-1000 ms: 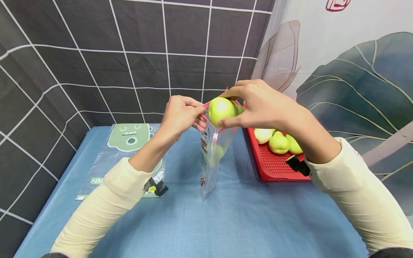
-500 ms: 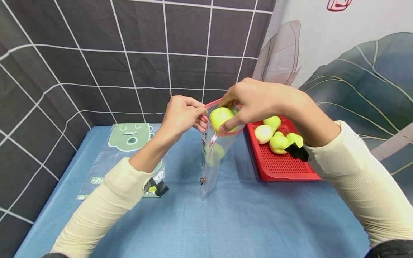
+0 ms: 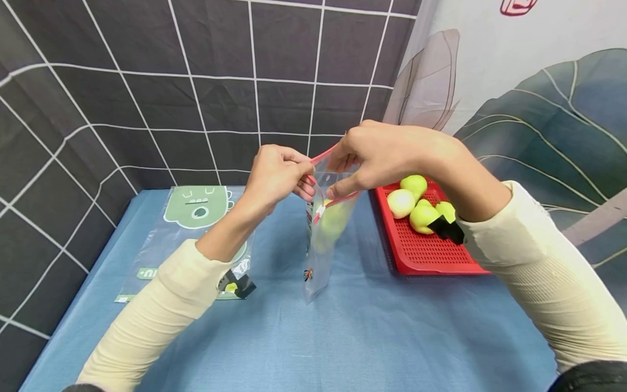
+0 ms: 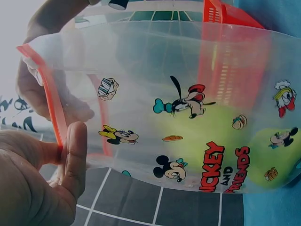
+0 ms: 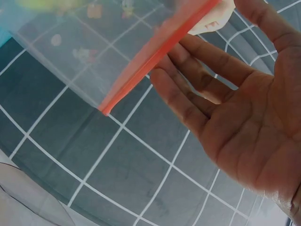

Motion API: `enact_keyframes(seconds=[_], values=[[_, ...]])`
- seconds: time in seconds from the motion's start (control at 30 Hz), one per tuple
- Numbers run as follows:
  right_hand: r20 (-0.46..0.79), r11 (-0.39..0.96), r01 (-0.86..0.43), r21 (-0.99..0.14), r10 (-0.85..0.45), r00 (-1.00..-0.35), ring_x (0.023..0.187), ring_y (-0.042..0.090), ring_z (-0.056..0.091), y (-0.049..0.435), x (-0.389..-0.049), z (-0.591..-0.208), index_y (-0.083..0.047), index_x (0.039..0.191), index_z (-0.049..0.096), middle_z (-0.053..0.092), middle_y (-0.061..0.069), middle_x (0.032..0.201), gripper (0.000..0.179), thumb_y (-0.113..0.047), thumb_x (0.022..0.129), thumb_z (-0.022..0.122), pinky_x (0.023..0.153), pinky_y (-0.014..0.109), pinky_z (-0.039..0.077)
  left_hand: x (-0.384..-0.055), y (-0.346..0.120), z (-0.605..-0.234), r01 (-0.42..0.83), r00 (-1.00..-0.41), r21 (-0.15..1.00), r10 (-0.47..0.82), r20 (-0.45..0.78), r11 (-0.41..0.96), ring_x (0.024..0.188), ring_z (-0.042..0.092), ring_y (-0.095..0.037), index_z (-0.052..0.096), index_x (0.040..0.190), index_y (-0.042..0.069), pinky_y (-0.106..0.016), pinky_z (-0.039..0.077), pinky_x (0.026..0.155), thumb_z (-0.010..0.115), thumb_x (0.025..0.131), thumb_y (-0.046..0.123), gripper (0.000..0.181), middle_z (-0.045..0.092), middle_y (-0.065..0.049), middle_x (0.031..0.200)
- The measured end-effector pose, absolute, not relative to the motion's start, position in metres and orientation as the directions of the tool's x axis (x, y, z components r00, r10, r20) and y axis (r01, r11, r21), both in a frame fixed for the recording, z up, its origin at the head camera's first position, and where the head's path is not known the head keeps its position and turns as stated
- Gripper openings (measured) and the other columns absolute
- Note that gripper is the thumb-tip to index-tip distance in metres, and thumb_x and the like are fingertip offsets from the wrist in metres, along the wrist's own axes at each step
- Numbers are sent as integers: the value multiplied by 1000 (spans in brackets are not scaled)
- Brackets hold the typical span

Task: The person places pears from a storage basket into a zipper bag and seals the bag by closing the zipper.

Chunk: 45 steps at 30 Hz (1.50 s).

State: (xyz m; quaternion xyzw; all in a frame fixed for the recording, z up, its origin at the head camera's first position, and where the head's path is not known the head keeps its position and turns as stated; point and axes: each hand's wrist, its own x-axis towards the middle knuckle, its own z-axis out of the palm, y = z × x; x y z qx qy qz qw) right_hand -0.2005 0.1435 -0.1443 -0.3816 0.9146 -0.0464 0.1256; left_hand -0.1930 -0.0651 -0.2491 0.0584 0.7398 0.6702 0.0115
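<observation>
My left hand pinches the red zip edge of a clear zip bag between thumb and fingers, and the bag hangs upright over the table with its mouth apart. Cartoon figures and red lettering are printed on its side. Yellow-green apple-like fruits lie inside, blurred through the plastic in the left wrist view. My right hand is at the bag's mouth, fingers loosely extended and holding nothing. In the right wrist view its fingertips are right at the red zip strip. A white zip slider shows at the near corner.
A red perforated basket with several yellow-green fruits stands on the right. Another clear bag with a green cartoon print lies flat on the left of the blue tablecloth. Dark checked cloth hangs behind.
My right hand has lowered a yellow-green fruit through the bag's mouth and let it go; it now rests inside with the other fruit. My left hand has kept its hold on the edge.
</observation>
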Motion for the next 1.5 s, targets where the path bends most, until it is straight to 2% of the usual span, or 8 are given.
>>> enact_keyframes(seconds=[0.17,0.33,0.53,0.77,0.93,1.07,1.3,1.5], values=[[-205,718,-668,-196,-696,-688,121,21,79,146,-200,-144,-13,133,83,85,2,125,52,-51,97,84,115,50,64,-193,-65,-248,65,-993,993,105,54,103,53,76,-15,79,111,-15,-39,74,63,66,102,-4,20,77,-10,71],[-213,717,-667,-204,-698,-684,111,15,80,149,-200,-141,-14,131,84,86,-2,117,49,-50,98,83,109,45,66,-193,-65,-249,55,-993,993,107,44,107,54,76,-16,80,109,-12,-40,74,63,68,102,-4,16,77,-10,72],[-215,716,-666,-209,-698,-683,99,11,80,158,-200,-136,-17,124,85,86,-4,108,43,-50,98,84,99,41,68,-192,-65,-248,59,-993,993,108,48,104,54,77,-17,79,113,-15,-40,74,63,68,102,-4,19,77,-10,72],[-207,752,-637,-170,-660,-723,97,9,79,173,-200,-129,-22,123,87,86,-6,108,35,-49,101,81,97,39,68,-192,-65,-248,62,-992,992,112,50,106,56,78,-17,79,117,-16,-41,74,64,69,102,-3,21,78,-11,73],[-233,779,-608,-155,-627,-744,95,7,80,186,-205,-126,-25,120,87,87,-8,105,36,-54,101,81,94,37,69,-192,-66,-250,69,-992,993,110,58,100,56,78,-16,79,115,-17,-41,74,64,68,102,-4,21,77,-10,71],[-258,801,-582,-139,-597,-760,94,10,80,199,-212,-132,-22,121,87,86,-6,104,39,-55,100,81,90,37,68,-192,-67,-249,68,-992,993,111,57,101,55,77,-16,78,115,-17,-40,74,64,68,102,-4,21,77,-10,71],[-340,833,-538,-128,-547,-765,92,16,75,226,-232,-156,-14,126,85,84,-1,105,38,-45,105,77,82,38,66,-192,-67,-250,52,-993,993,108,41,102,54,77,-15,78,115,-17,-39,74,63,68,102,-4,20,76,-8,69],[-444,866,-480,-141,-488,-751,100,20,74,253,-247,-180,-9,128,83,83,1,108,42,-44,106,76,91,46,68,-191,-68,-251,52,-994,992,106,40,115,55,77,-15,79,115,-17,-38,74,63,69,103,-3,20,76,-8,70]])
